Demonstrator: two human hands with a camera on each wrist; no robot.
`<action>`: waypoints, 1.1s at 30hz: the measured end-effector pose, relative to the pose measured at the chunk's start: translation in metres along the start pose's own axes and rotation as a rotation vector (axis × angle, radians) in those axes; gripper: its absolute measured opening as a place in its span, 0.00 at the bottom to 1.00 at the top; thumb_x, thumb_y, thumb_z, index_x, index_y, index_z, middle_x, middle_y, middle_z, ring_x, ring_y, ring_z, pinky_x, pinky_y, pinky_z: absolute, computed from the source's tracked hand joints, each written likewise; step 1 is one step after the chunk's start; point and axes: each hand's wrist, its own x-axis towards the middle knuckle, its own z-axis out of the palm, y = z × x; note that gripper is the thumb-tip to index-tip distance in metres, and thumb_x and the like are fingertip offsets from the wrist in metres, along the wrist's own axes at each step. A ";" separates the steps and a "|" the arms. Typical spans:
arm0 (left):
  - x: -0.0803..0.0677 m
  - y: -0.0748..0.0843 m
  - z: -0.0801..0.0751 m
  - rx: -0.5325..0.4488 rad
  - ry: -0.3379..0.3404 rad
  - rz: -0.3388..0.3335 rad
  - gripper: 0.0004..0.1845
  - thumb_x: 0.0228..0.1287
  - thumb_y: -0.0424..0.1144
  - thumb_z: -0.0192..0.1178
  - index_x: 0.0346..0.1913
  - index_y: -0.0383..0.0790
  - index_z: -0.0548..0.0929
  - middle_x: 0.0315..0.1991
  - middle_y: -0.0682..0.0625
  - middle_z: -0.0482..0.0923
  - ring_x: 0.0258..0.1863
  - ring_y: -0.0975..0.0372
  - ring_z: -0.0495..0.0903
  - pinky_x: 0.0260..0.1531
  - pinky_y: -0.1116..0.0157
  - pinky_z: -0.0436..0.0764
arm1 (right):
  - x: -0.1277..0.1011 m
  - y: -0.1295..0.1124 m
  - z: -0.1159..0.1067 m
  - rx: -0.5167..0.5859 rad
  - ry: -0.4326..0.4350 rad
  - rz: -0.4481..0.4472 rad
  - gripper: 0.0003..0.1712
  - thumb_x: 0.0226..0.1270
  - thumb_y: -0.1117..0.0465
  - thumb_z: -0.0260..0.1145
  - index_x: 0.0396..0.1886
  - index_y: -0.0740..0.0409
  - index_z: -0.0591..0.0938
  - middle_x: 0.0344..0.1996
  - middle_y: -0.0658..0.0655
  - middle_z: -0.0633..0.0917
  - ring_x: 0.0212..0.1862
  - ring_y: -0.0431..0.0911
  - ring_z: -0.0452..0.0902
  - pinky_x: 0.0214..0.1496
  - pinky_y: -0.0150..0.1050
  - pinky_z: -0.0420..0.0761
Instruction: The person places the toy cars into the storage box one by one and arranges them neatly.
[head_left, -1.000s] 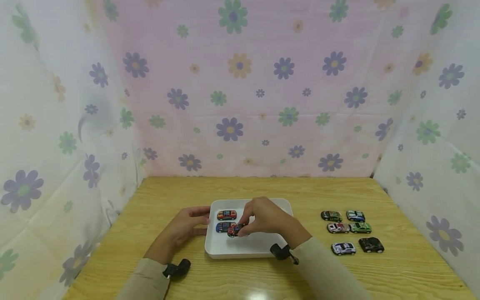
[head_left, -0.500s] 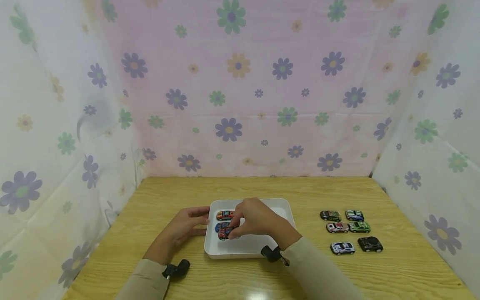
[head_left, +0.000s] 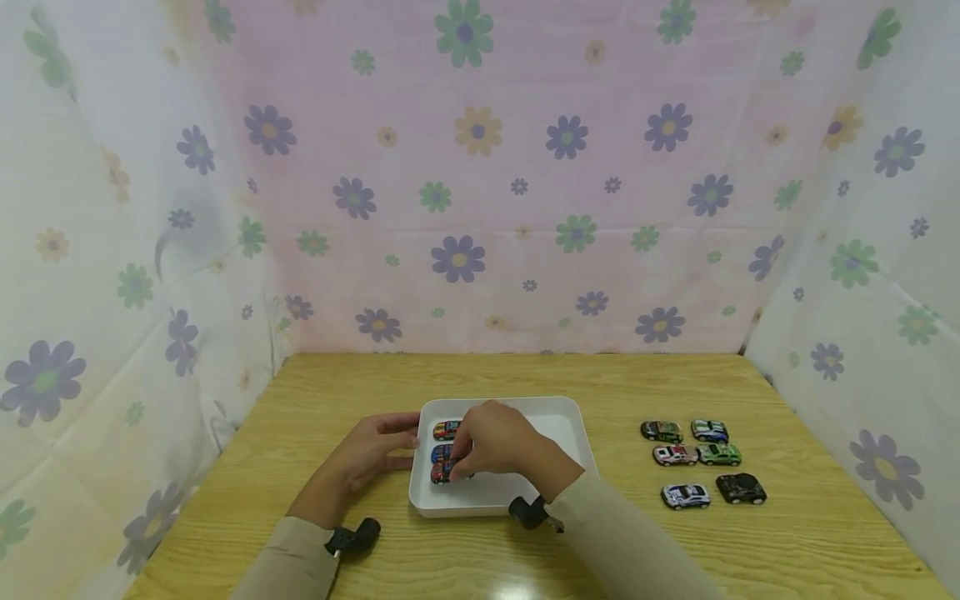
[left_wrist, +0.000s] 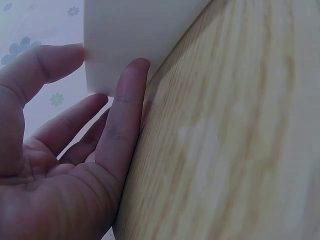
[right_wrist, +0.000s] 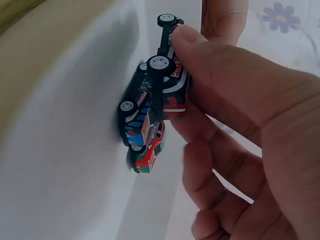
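Note:
My right hand (head_left: 498,442) pinches a red and black toy car (right_wrist: 172,87) between thumb and fingers, low over the left part of the white tray (head_left: 517,500). Right beside that car, on its far side, a blue toy car (right_wrist: 134,112) rests in the tray. Beyond it comes a red and yellow toy car (head_left: 444,430), partly covered by my fingers in the head view. My left hand (head_left: 367,454) is at the tray's left end, its fairly straight fingertips against the outer wall (left_wrist: 120,40), as the left wrist view shows.
To the right of the tray several toy cars stand on the wooden table (head_left: 360,383): a green one (head_left: 720,454), a white one (head_left: 686,497) and a black one (head_left: 741,489) among them. Flowered cloth (head_left: 525,292) hangs at the back and sides.
My right hand has carried the red and black car left and slightly nearer to me, from overlapping the blue car to beside it. My left hand has stayed at the tray.

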 end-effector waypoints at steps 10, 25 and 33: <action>0.000 0.001 0.000 -0.006 -0.002 0.002 0.31 0.69 0.33 0.66 0.73 0.33 0.72 0.72 0.36 0.71 0.60 0.52 0.81 0.54 0.52 0.87 | 0.001 -0.006 0.007 0.022 -0.044 0.072 0.10 0.49 0.44 0.85 0.22 0.34 0.89 0.20 0.31 0.83 0.31 0.31 0.78 0.34 0.31 0.78; 0.000 0.002 0.000 -0.018 0.011 -0.013 0.31 0.68 0.32 0.66 0.73 0.32 0.72 0.71 0.36 0.72 0.59 0.53 0.82 0.54 0.52 0.87 | 0.000 0.003 0.020 0.129 -0.016 0.084 0.09 0.49 0.45 0.86 0.23 0.36 0.91 0.21 0.31 0.83 0.37 0.31 0.74 0.43 0.30 0.76; 0.002 0.001 0.000 -0.020 0.015 -0.015 0.31 0.68 0.32 0.67 0.73 0.32 0.72 0.71 0.36 0.72 0.60 0.53 0.81 0.55 0.52 0.87 | -0.001 0.004 0.019 0.178 -0.020 0.093 0.09 0.49 0.47 0.86 0.24 0.36 0.91 0.21 0.32 0.84 0.37 0.31 0.74 0.41 0.29 0.76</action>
